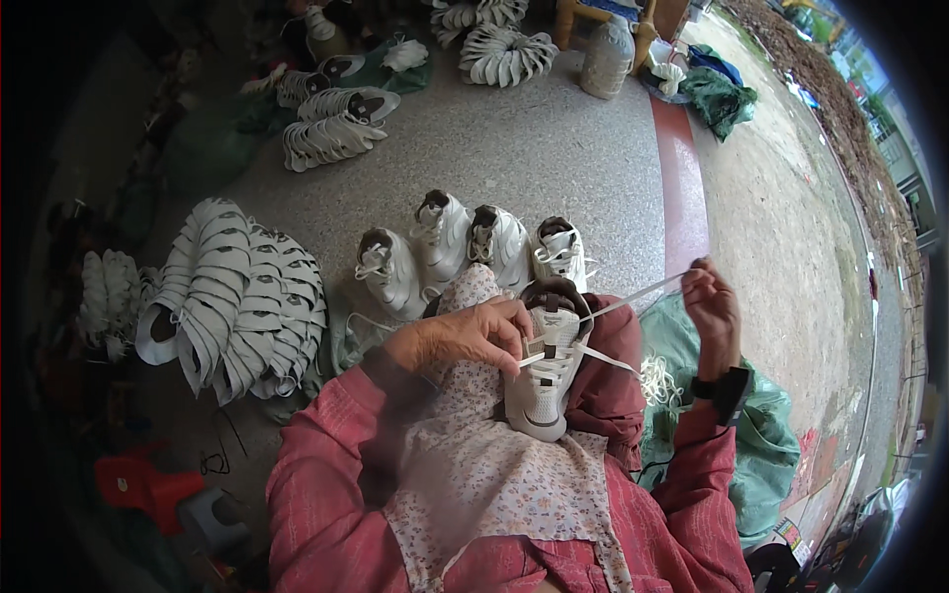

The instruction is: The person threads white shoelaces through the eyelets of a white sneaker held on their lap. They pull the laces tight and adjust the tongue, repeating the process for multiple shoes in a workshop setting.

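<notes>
A white sneaker (pixel 543 397) with a dark lining rests on my lap, its toe toward me. My right hand (pixel 714 308) is raised to the right of the sneaker, fingers closed on a white shoelace (pixel 643 291) that runs taut from the sneaker's upper eyelets. At the sneaker's left side, my left hand (pixel 473 334) has its thumb and fingers drawn together by a short piece of lace (pixel 532 360). Whether those fingertips grip the lace or press the shoe's side is hard to see. Another loose lace end (pixel 611 358) sticks out to the right.
Several white sneakers (pixel 392 272) stand on the floor just beyond my knees. Stacks of white shoe uppers (pixel 242 296) lie at left, more at the back. A green sack (pixel 771 420) with a bundle of laces (pixel 658 381) is at right; a red stool (pixel 143 489) stands lower left.
</notes>
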A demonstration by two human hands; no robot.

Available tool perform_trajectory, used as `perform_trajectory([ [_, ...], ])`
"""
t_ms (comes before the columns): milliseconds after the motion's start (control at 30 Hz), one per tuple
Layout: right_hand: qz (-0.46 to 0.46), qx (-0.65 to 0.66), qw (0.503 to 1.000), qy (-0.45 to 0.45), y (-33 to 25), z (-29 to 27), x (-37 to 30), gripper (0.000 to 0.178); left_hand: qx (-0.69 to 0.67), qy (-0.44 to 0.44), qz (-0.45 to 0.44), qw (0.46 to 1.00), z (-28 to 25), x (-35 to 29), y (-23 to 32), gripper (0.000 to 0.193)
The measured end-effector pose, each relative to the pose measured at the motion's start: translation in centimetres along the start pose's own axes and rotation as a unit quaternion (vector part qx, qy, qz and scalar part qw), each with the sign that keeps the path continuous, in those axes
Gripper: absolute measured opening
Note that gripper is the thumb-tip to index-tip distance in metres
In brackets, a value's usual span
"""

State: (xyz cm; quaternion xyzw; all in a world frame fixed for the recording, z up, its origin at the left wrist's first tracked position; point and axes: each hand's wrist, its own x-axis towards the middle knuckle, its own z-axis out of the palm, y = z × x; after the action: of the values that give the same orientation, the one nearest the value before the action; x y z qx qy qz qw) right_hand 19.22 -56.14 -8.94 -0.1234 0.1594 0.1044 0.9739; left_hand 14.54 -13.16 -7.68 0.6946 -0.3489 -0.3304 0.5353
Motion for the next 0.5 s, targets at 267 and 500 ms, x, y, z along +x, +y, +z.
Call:
perform_trajectory([
  [267,-0.146,-0.059,0.986,-0.055,-8.7,0.2,-1.7,0.023,-0.02,0.034,0.004,0.999,0.2,1.3,0.0,0.04],
  [500,-0.192,-0.654,0.731,0.036,6.4,2.4,-6.2,0.027,0.011,0.191,-0.01,0.982,0.4,1.3,-1.3,0.023],
])
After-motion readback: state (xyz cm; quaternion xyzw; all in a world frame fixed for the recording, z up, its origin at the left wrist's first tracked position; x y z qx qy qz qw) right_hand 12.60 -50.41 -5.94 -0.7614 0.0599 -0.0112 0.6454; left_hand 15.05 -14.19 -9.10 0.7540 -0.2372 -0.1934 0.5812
